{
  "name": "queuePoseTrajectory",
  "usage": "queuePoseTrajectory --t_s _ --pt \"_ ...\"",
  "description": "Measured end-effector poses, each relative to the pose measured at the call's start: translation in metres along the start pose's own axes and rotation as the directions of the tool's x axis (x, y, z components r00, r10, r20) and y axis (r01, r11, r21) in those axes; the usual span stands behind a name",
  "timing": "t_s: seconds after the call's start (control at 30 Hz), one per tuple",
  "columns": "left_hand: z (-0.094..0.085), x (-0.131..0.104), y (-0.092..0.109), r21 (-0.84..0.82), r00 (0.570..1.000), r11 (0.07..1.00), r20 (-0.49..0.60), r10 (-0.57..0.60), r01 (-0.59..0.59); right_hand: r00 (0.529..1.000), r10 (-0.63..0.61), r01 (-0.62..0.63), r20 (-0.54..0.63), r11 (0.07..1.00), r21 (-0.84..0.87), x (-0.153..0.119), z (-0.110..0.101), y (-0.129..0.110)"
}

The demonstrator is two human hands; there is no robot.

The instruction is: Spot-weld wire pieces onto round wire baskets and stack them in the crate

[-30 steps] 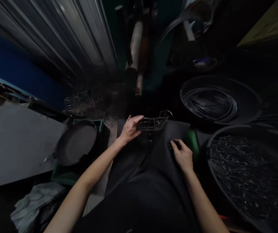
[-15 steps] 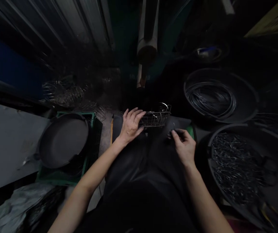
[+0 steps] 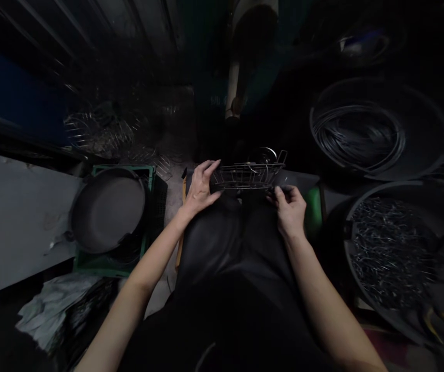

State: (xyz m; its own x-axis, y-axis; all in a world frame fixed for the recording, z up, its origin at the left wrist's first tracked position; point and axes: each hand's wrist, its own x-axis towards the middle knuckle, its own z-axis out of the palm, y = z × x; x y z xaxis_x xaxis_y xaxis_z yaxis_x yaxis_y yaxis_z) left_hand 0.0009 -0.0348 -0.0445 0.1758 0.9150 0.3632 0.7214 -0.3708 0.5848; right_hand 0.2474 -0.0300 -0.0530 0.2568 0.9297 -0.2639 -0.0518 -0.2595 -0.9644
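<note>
A shallow wire basket with a round wire ring on its far side sits above my lap. My left hand is at the basket's left end, its fingers along the upper wires and its thumb below. At the lower right corner of the basket, my right hand is closed in a pinch. A small dark piece, which looks like a bit of bent wire, is between its fingertips; its details are too dim to make out.
On my right stand a tub of small bent wire pieces and a tub with coiled wire. To the left, a round black basin rests on a green crate. A machine part hangs ahead.
My right hand has come up to the basket's lower right corner with the small piece. The basket and my left hand appear slightly higher in view, and the left fingers have shifted toward its end.
</note>
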Motion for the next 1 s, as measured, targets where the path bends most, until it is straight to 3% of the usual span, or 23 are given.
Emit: queuePoseTrajectory --t_s 0.13,0.33,0.43,0.63,0.83,1.0 --pt "-0.001 0.006 -0.003 0.029 0.998 0.998 0.016 -0.06 0.059 1.0 0.0 0.0 -0.006 1.0 0.002 0.002 0.003 0.002" --pt "-0.039 0.032 0.016 0.057 0.997 0.998 0.069 -0.036 0.033 0.989 -0.145 0.149 0.039 0.977 -0.15 -0.006 -0.001 -0.014" --pt "-0.05 0.039 0.021 0.048 0.989 0.997 0.134 -0.063 0.057 0.979 -0.193 0.205 0.073 0.945 -0.256 -0.015 -0.006 -0.02" --pt "-0.043 0.034 0.009 -0.034 0.963 0.983 0.212 -0.169 0.18 0.984 -0.158 0.175 0.084 0.952 -0.25 -0.018 -0.011 -0.015" --pt "-0.05 0.036 0.004 -0.098 0.948 0.988 0.307 -0.081 0.116 0.955 -0.279 0.292 0.096 0.847 -0.445 -0.009 -0.007 -0.03" --pt "-0.047 0.031 0.008 -0.08 0.956 0.994 0.29 -0.053 0.08 0.96 -0.227 0.281 0.166 0.813 -0.511 0.001 -0.008 -0.039"
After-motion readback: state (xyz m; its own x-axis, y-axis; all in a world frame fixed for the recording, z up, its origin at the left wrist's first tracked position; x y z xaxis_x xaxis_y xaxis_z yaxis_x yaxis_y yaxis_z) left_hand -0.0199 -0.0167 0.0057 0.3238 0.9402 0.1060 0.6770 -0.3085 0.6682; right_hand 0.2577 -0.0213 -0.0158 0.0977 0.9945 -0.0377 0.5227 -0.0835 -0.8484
